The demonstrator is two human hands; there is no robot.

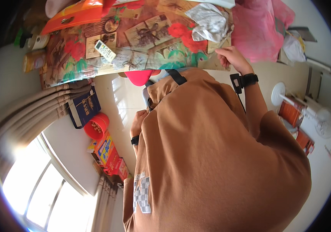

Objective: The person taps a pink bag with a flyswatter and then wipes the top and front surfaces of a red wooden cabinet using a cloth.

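Note:
My right hand (232,59) is over the near right corner of the table, its fingers curled in and nothing visible in them. Just beyond it lies a crumpled grey-white cloth (208,24). Low beside the waist of my brown sweatshirt (212,147) is my left hand (137,120), closed like a fist. The sweatshirt partly covers its fingers, so I cannot see whether they grip anything. A white remote control (105,51) rests on the flowered tablecloth (142,58), away from both hands.
An orange bag (72,17) lies at the table's far left, near jars (34,61). Pink fabric (256,31) hangs right of the table. On the left floor stand a dark blue box (83,107), a red bucket (96,126) and cartons (105,150). White fans (279,94) stand far right.

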